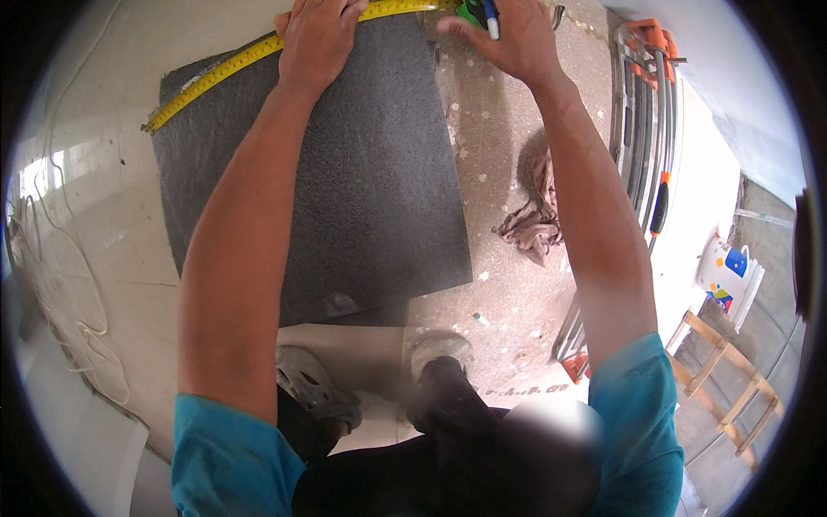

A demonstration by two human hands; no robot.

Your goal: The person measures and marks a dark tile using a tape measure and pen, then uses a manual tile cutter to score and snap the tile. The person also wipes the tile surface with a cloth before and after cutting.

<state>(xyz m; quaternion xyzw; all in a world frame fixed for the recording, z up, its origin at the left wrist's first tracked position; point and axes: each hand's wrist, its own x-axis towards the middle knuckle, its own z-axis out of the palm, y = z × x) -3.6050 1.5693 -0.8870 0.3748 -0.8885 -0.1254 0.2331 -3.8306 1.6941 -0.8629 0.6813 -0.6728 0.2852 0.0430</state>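
Note:
At the top, my left hand (314, 43) rests over the extended yellow tape measure (215, 73); its fingertips are cropped by the picture's edge. My right hand (512, 39) holds a blue-and-white marker (489, 17) beside the tape's green case (472, 13), its thumb stretched toward the left. The blade crosses the upper part of a dark grey, textured sheet (362, 189) lying on the floor, with its hooked end at the sheet's left. A crumpled pinkish rag (534, 224) lies near my right forearm.
Long orange-ended tools (659, 121) lie along the right. Beyond them are a white bucket (724, 276) and a wooden frame (715, 370). A pale cable (95, 332) loops along the left. A small marker-like object (480, 319) lies by my shoes (314, 388).

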